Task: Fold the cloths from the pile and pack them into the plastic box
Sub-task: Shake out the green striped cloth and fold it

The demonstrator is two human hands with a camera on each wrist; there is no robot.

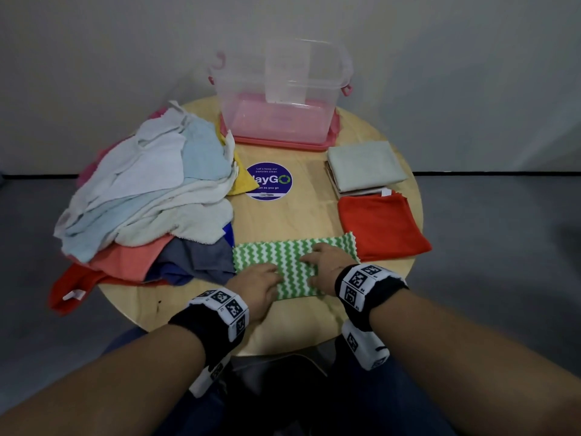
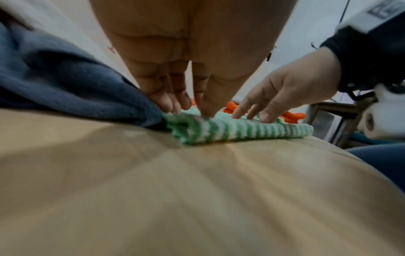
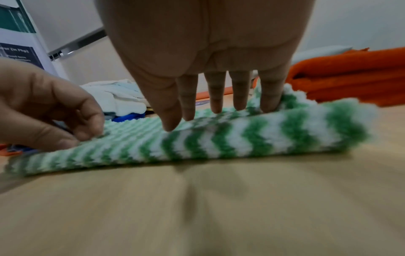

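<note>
- Scanning from my left: the pile (image 1: 147,196) of unfolded cloths sits heaped on the counter (image 1: 301,215), its grey edge touching the green zigzag cloth (image 1: 292,265).
- My left hand (image 1: 257,287) presses that cloth's left end, fingers (image 2: 166,102) straight and close together, gripping nothing.
- My right hand (image 1: 327,262) flattens the right part, fingers (image 3: 215,97) spread, also holding nothing.
- To do this well, I reckon I should smooth outward from the crease and square the edges before the next fold.
- Further right, the orange cloth (image 1: 383,228) and a pale folded stack (image 1: 366,168) wait; the plastic box (image 1: 279,99) stands open at the back.
</note>
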